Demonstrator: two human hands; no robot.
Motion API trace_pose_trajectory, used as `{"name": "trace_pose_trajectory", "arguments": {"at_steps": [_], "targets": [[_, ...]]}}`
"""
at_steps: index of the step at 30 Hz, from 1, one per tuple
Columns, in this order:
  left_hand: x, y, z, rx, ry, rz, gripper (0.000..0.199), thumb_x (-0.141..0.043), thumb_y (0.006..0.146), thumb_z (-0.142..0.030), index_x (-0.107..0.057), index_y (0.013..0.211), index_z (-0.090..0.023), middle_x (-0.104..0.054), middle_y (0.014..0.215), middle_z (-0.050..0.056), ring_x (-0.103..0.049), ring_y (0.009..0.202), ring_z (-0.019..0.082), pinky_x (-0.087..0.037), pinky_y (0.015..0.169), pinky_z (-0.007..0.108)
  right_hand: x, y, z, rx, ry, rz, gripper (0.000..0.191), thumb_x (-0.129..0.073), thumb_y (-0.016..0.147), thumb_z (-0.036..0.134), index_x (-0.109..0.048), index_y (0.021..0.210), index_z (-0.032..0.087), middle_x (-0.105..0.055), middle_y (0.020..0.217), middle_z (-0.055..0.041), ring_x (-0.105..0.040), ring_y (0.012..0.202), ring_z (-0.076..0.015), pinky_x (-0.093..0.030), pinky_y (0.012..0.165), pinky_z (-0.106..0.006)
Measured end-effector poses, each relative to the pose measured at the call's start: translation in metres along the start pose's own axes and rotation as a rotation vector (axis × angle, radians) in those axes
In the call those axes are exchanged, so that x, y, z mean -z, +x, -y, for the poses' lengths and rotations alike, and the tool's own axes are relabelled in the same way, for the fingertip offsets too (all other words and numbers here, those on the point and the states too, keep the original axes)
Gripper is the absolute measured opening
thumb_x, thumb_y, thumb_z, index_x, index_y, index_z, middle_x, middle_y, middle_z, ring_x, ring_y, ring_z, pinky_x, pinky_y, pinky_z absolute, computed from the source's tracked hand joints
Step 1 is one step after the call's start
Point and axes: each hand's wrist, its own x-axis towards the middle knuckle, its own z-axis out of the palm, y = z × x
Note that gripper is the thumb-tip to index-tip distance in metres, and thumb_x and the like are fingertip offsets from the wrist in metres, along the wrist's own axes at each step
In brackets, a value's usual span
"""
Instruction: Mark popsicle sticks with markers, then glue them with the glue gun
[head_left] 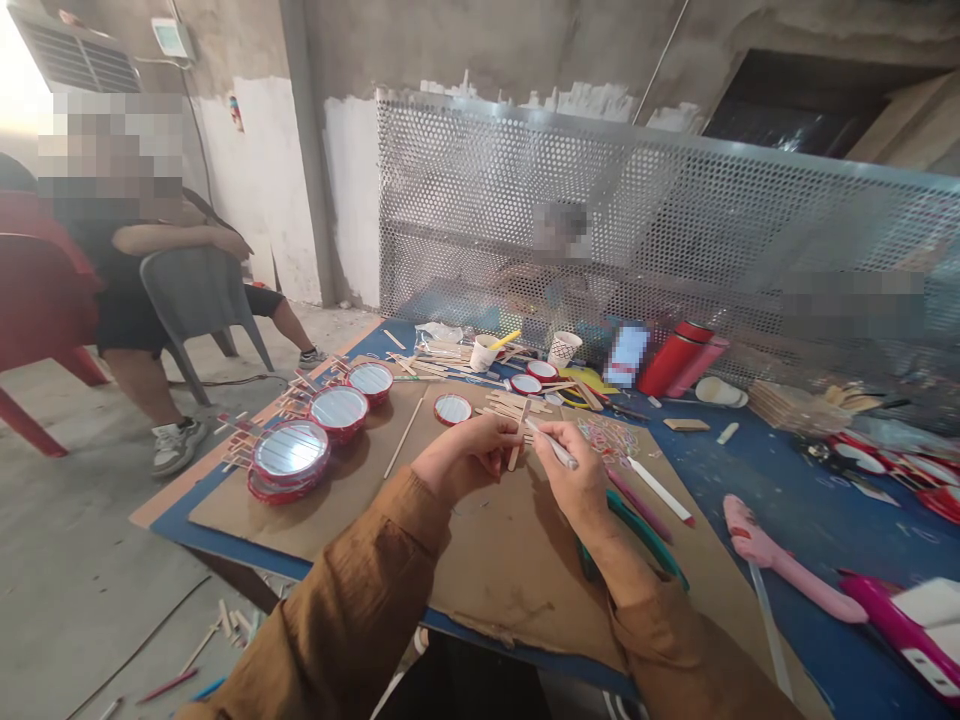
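Stick (514,458), seemingly one, in left hand (466,456), grip narrow; pen (564,456), one, in right hand (580,482), grip narrow.

Three pale paper cups (564,350) are from twelve to two o'clock. One grey plastic chair (199,298) is at ten o'clock.

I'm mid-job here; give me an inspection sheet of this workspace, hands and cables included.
Surface: cardboard sheet over a blue tabletop; cardboard is stained near its front edge.
Job's things: wooden stick and white pen-like tool, both held; red-rimmed round pieces at left.
Clutter: colourful bands, pink glue gun, red bottle; scraps on floor.
Hands: left hand grips the stick; right hand, the tool.
Cables: dark cable on floor.
Surroundings: seated person at left; perforated panel behind table.
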Motion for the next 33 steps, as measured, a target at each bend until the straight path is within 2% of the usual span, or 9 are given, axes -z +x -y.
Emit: {"name": "trace_pose_trajectory", "arguments": {"at_steps": [4, 20, 26, 31, 33], "targets": [[-0.0007, -0.0015, -0.0017, 0.003, 0.01, 0.002, 0.032, -0.056, 0.092, -0.044, -0.049, 0.077, -0.017, -0.062, 0.059, -0.003, -0.057, 0.043, 0.009, -0.046, 0.049, 0.02, 0.0, -0.0003, 0.0021, -0.012, 0.007, -0.006, 0.02, -0.058, 0.083, 0.04, -0.063, 0.085, 0.022, -0.073, 0.075, -0.0024, -0.068, 0.068, -0.0169, -0.052, 0.064, -0.027], [-0.0014, -0.003, -0.0039, -0.016, 0.012, 0.009, 0.034, -0.059, 0.09, -0.046, -0.048, 0.075, -0.017, -0.062, 0.061, -0.002, -0.058, 0.043, 0.009, -0.045, 0.048, 0.02, 0.0016, -0.0006, 0.0049, -0.008, -0.054, 0.034, 0.018, -0.057, 0.085, 0.039, -0.064, 0.085, 0.022, -0.073, 0.076, -0.0024, -0.066, 0.066, -0.0172, -0.05, 0.063, -0.027], [-0.0023, -0.0037, -0.0053, 0.008, 0.015, -0.006, 0.023, -0.049, 0.095, -0.032, -0.049, 0.077, -0.017, -0.061, 0.06, -0.002, -0.058, 0.043, 0.011, -0.046, 0.048, 0.022, 0.0015, -0.0012, 0.0023, -0.007, -0.055, 0.026, 0.018, -0.058, 0.084, 0.039, -0.064, 0.086, 0.022, -0.073, 0.076, -0.0027, -0.067, 0.068, -0.0177, -0.051, 0.064, -0.027], [-0.0019, -0.0024, -0.0035, -0.001, 0.007, -0.002, 0.033, -0.059, 0.09, -0.045, -0.05, 0.077, -0.016, -0.061, 0.059, -0.002, -0.057, 0.043, 0.009, -0.045, 0.048, 0.019, 0.0003, -0.001, -0.0012, -0.003, -0.021, -0.038, 0.022, -0.058, 0.084, 0.042, -0.064, 0.089, 0.022, -0.074, 0.08, -0.0045, -0.069, 0.073, -0.0189, -0.052, 0.068, -0.029], [-0.002, -0.0024, -0.0039, 0.007, 0.004, -0.004, 0.033, -0.06, 0.09, -0.045, -0.051, 0.077, -0.016, -0.062, 0.059, -0.002, -0.056, 0.043, 0.009, -0.045, 0.049, 0.019, -0.0002, -0.001, -0.0025, 0.003, -0.019, -0.032, 0.021, -0.059, 0.085, 0.041, -0.064, 0.09, 0.022, -0.074, 0.081, -0.0045, -0.07, 0.073, -0.0189, -0.053, 0.068, -0.029]]}}
